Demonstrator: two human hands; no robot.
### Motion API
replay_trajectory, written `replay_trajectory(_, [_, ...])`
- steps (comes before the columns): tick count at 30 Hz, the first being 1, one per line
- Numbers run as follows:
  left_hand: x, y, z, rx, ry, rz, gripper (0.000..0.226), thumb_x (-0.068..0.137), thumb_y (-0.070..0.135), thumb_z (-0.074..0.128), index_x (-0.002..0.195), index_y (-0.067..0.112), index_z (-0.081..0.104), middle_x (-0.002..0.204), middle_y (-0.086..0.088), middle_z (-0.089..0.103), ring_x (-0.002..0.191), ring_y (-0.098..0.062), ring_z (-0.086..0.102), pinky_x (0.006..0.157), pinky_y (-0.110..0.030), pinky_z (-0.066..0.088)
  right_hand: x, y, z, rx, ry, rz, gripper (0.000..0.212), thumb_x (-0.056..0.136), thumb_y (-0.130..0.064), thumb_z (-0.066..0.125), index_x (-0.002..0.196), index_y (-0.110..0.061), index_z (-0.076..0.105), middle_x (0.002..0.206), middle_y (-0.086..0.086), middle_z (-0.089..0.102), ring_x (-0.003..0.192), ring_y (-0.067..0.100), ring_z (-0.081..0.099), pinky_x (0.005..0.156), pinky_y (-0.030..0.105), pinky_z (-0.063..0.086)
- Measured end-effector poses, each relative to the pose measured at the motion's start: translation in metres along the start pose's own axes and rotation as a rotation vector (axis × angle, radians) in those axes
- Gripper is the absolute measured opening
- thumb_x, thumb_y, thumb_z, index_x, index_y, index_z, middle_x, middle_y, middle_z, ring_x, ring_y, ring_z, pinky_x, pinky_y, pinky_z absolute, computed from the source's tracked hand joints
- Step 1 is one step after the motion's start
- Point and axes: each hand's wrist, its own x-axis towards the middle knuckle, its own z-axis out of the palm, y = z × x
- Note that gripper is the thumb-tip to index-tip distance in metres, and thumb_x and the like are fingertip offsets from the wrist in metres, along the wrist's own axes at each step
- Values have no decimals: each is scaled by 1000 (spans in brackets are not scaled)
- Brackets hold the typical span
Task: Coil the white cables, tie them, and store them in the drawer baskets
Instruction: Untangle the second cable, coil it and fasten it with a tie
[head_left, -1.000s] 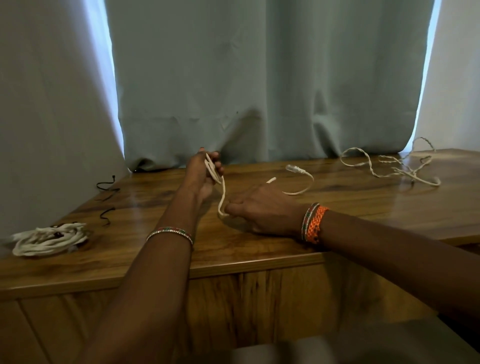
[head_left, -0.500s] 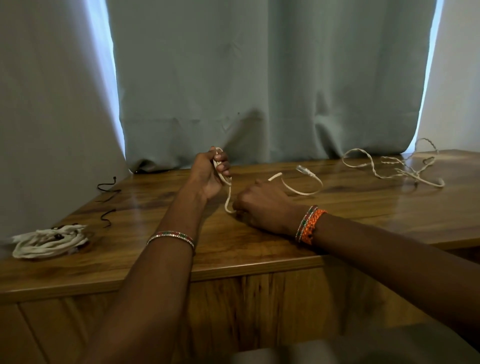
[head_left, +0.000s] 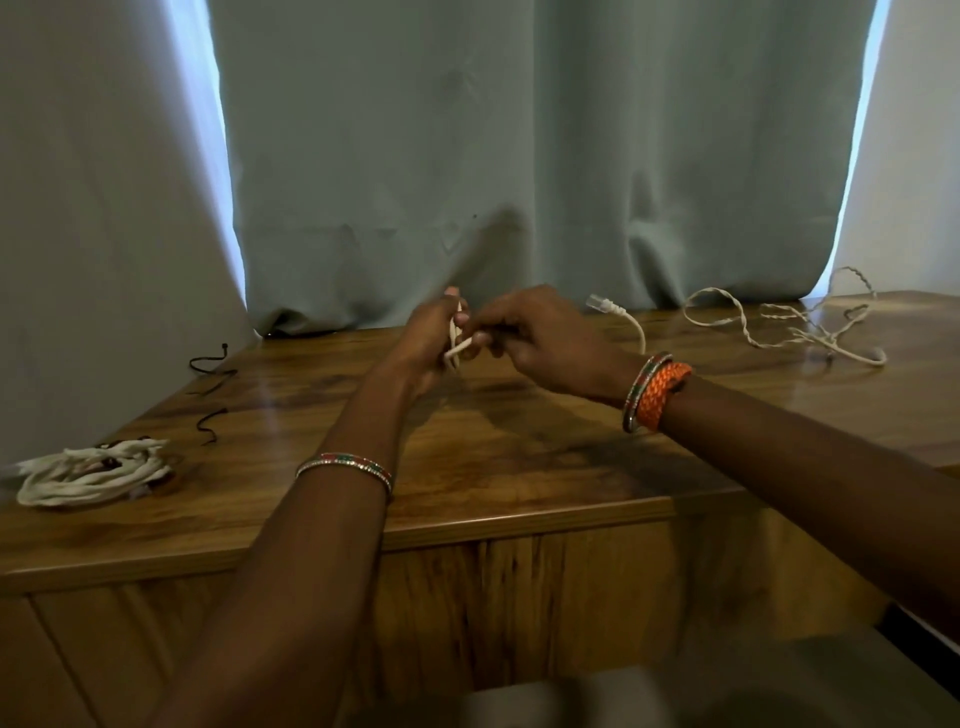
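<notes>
I see one coiled white cable bundle (head_left: 88, 472) done far left of my grips, both hands (head_left: 431, 338) (head_left: 540, 338) pinching a white cable (head_left: 631, 325), another loose twisted cable (head_left: 779, 327) waiting right.

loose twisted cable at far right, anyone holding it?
No, the loose twisted cable lies untouched on the table; both hands work another cable.
</notes>
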Motion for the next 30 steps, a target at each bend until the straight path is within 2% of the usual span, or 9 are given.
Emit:
replay_trajectory(2, [-2, -2, 5, 112, -66, 24, 36, 101, 17, 26, 67, 16, 40, 35, 8, 43, 29, -5, 36, 37, -14, 29, 3, 5, -6, 6, 36, 43, 21, 87, -6, 53, 95, -12, 72, 74, -7, 63, 68, 13, 58, 67, 38, 51])
replay_trajectory(5, [-2, -2, 6, 74, -191, -67, 45, 97, 17, 24, 59, 22, 48, 40, 8, 40, 29, -8, 30, 37, -17, 22, 9, 17, -6, -61, 82, 88, 17, 88, -11, 53, 88, -10, 69, 76, 4, 67, 71, 21, 60, 68, 43, 50])
replay_trajectory(9, [-3, 1, 8, -28, -241, -174, 58, 95, 18, 22, 48, 23, 55, 38, 7, 33, 25, -6, 24, 37, -13, 12, 20, 34, 1, -212, 160, 64, 20, 84, -15, 50, 86, -13, 70, 78, 5, 69, 76, 25, 60, 68, 30, 38])
replay_trajectory(12, [-3, 2, 10, -71, -211, -180, 45, 97, 20, 20, 61, 22, 47, 35, 8, 31, 22, -5, 24, 35, -9, 13, 25, 44, 10, -313, 190, 44, 22, 86, -17, 45, 87, -16, 66, 80, 2, 67, 79, 25, 58, 71, 29, 28])
replay_trajectory(15, [-4, 5, 10, -83, -206, -154, 37, 97, 19, 19, 67, 18, 41, 34, 9, 30, 22, -5, 24, 32, -11, 14, 27, 50, 19, -370, 226, 7, 17, 84, -9, 43, 82, -14, 60, 75, 5, 63, 73, 27, 55, 68, 32, 30])
replay_trajectory(19, [-12, 12, 16, -190, -367, -123, 37, 98, 25, 17, 70, 15, 40, 36, 9, 32, 24, -2, 24, 34, -16, 12, 22, 65, 18, -462, 321, 77, 8, 77, -3, 49, 81, -9, 53, 65, 10, 60, 56, 32, 56, 52, 28, 28])
replay_trajectory(22, [-22, 16, 26, -267, -536, -113, 37, 98, 30, 18, 72, 14, 38, 36, 10, 34, 24, -1, 22, 34, -17, 10, 18, 87, 17, -584, 346, 173, 20, 74, -2, 66, 85, -10, 50, 62, 8, 60, 45, 33, 56, 43, 25, 27])
replay_trajectory(25, [-30, 22, 33, -324, -606, -109, 35, 97, 31, 19, 71, 15, 37, 33, 8, 34, 30, -7, 8, 33, -17, 10, 17, 100, 17, -680, 324, 271, 25, 75, -5, 70, 92, -9, 53, 57, 6, 60, 40, 31, 57, 39, 23, 31])
replay_trajectory(30, [-25, 23, 29, -409, -562, -47, 40, 99, 32, 16, 71, 16, 38, 35, 9, 34, 28, -5, 13, 35, -17, 11, 2, 115, 27, -714, 176, 353, 28, 94, -8, 42, 121, -5, 47, 80, 15, 67, 63, 35, 64, 52, 34, 40])
